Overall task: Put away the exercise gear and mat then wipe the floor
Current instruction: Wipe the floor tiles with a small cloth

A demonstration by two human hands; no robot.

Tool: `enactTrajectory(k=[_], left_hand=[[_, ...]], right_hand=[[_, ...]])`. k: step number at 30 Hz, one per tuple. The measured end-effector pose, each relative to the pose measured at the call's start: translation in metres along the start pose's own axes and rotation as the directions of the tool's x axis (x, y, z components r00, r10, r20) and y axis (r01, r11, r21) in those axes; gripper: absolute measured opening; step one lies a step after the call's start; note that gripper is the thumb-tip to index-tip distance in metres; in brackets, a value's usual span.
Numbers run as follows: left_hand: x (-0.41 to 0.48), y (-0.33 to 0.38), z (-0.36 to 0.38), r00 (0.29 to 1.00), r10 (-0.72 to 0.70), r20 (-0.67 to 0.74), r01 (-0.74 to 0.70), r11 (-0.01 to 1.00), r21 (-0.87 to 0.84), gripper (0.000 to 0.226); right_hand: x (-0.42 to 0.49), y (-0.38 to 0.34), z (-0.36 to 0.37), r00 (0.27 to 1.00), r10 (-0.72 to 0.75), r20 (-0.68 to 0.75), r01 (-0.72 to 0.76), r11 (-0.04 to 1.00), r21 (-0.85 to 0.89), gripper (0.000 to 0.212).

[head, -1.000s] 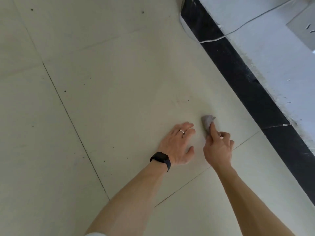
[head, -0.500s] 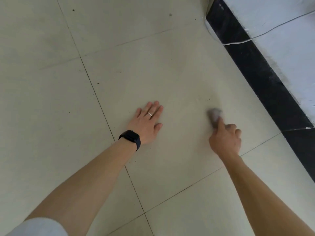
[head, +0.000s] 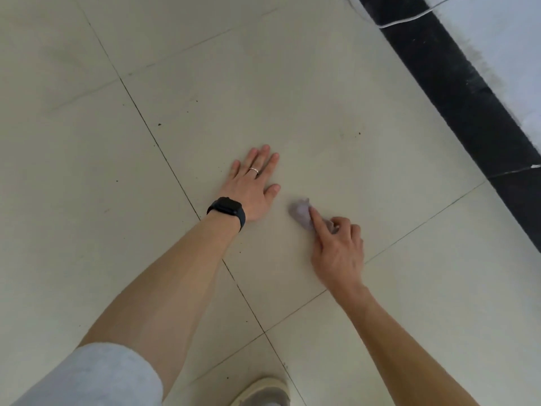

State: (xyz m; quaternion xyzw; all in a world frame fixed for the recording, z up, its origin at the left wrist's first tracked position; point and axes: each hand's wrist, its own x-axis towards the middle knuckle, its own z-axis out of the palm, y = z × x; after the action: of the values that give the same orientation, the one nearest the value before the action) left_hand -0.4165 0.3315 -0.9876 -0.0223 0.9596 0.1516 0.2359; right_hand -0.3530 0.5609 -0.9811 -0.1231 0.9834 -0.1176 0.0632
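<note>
A small crumpled grey-purple cloth lies pressed on the pale tiled floor. My right hand holds it down, index finger stretched along the cloth and the other fingers curled over its near end. My left hand rests flat on the floor just left of the cloth, fingers spread, with a ring and a black wristband. No mat or exercise gear is in view.
A black skirting strip runs along the white wall at the right, with a white cable crossing it near the top. Dark specks dot the tiles. A shoe tip shows at the bottom edge.
My right hand has swept the cloth leftward and nearer, close to my left thumb. The view has tilted down, showing a shoe and my sleeve.
</note>
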Motion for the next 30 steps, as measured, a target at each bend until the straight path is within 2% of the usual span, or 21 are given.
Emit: enactTrajectory(k=[1, 2, 4, 5, 7, 8, 9, 10, 11, 12, 13, 14, 15, 16, 18, 20, 21, 24, 27, 28, 30], left_hand=[[-0.002, 0.000, -0.001, 1.000, -0.009, 0.012, 0.008, 1.000, 0.004, 0.065], [-0.003, 0.002, -0.003, 1.000, -0.015, 0.026, 0.015, 1.000, 0.018, 0.064], [-0.005, 0.009, -0.007, 0.997, -0.034, 0.065, 0.031, 0.999, 0.042, 0.063], [-0.004, 0.012, -0.010, 0.995, -0.052, 0.081, 0.047, 0.997, 0.064, 0.063], [-0.001, 0.021, -0.018, 0.989, -0.110, 0.097, 0.095, 0.984, 0.152, 0.063], [-0.002, 0.027, -0.021, 0.986, -0.141, 0.090, 0.118, 0.968, 0.220, 0.063], [-0.004, 0.035, -0.022, 0.985, -0.160, 0.065, 0.135, 0.948, 0.289, 0.063], [-0.009, 0.044, -0.020, 0.988, -0.156, 0.023, 0.138, 0.928, 0.346, 0.064], [-0.016, 0.057, -0.014, 0.993, -0.120, -0.016, 0.117, 0.916, 0.383, 0.064], [-0.026, 0.075, -0.005, 0.998, -0.057, -0.039, 0.068, 0.918, 0.390, 0.065], [-0.040, 0.095, 0.010, 0.999, 0.021, -0.037, -0.006, 0.926, 0.376, 0.066], [-0.057, 0.116, 0.028, 0.993, 0.114, -0.013, -0.102, 0.928, 0.358, 0.066], [-0.076, 0.139, 0.047, 0.975, 0.222, 0.024, -0.217, 0.913, 0.346, 0.067], [-0.094, 0.162, 0.065, 0.938, 0.341, 0.063, -0.342, 0.876, 0.339, 0.068], [-0.123, 0.206, 0.096, 0.835, 0.526, 0.161, -0.548, 0.773, 0.318, 0.071], [-0.142, 0.245, 0.119, 0.752, 0.597, 0.279, -0.659, 0.677, 0.327, 0.071], [-0.151, 0.262, 0.129, 0.724, 0.611, 0.322, -0.690, 0.640, 0.338, 0.070], [-0.170, 0.288, 0.151, 0.711, 0.560, 0.424, -0.701, 0.612, 0.366, 0.072], [-0.175, 0.289, 0.158, 0.746, 0.475, 0.467, -0.661, 0.612, 0.434, 0.078], [-0.175, 0.288, 0.160, 0.752, 0.458, 0.474, -0.656, 0.595, 0.464, 0.079], [-0.176, 0.290, 0.163, 0.759, 0.436, 0.484, -0.649, 0.563, 0.512, 0.080]], right_hand=[[-0.013, -0.001, 0.000, 0.997, 0.081, -0.013, -0.081, 0.996, 0.029, 0.060], [-0.035, -0.002, 0.003, 0.999, 0.039, 0.004, -0.040, 0.998, 0.050, 0.064], [-0.095, -0.006, 0.004, 0.955, -0.266, 0.131, 0.262, 0.964, 0.048, 0.074], [-0.125, -0.003, 0.002, 0.879, -0.424, 0.218, 0.422, 0.905, 0.061, 0.078], [-0.159, 0.016, -0.003, 0.750, -0.563, 0.347, 0.578, 0.813, 0.069, 0.081], [-0.162, 0.031, -0.006, 0.740, -0.571, 0.355, 0.598, 0.800, 0.040, 0.080], [-0.159, 0.047, -0.009, 0.773, -0.540, 0.333, 0.576, 0.817, -0.012, 0.079], [-0.154, 0.062, -0.013, 0.853, -0.438, 0.284, 0.472, 0.879, -0.061, 0.077], [-0.148, 0.077, -0.021, 0.950, -0.242, 0.199, 0.265, 0.959, -0.099, 0.074], [-0.144, 0.093, -0.030, 0.995, 0.032, 0.099, -0.022, 0.995, -0.099, 0.071], [-0.145, 0.108, -0.037, 0.957, 0.290, 0.026, -0.288, 0.955, -0.070, 0.071], [-0.154, 0.118, -0.040, 0.893, 0.449, -0.013, -0.449, 0.892, -0.049, 0.072], [-0.169, 0.124, -0.040, 0.875, 0.482, -0.039, -0.483, 0.874, -0.052, 0.074], [-0.188, 0.125, -0.037, 0.904, 0.426, -0.028, -0.427, 0.904, -0.040, 0.075], [-0.239, 0.112, -0.027, 0.982, 0.178, 0.068, -0.179, 0.984, 0.006, 0.070], [-0.293, 0.098, -0.011, 0.989, 0.022, 0.144, -0.025, 0.999, 0.021, 0.065], [-0.318, 0.096, -0.003, 0.988, 0.011, 0.153, -0.017, 0.999, 0.034, 0.065], [-0.375, 0.101, 0.010, 0.972, 0.206, 0.109, -0.210, 0.978, 0.021, 0.067], [-0.394, 0.114, 0.009, 0.856, 0.516, 0.017, -0.515, 0.852, 0.091, 0.052], [-0.394, 0.117, 0.008, 0.818, 0.575, 0.010, -0.571, 0.810, 0.135, 0.049], [-0.392, 0.121, 0.010, 0.795, 0.606, -0.011, -0.597, 0.786, 0.157, 0.048]])
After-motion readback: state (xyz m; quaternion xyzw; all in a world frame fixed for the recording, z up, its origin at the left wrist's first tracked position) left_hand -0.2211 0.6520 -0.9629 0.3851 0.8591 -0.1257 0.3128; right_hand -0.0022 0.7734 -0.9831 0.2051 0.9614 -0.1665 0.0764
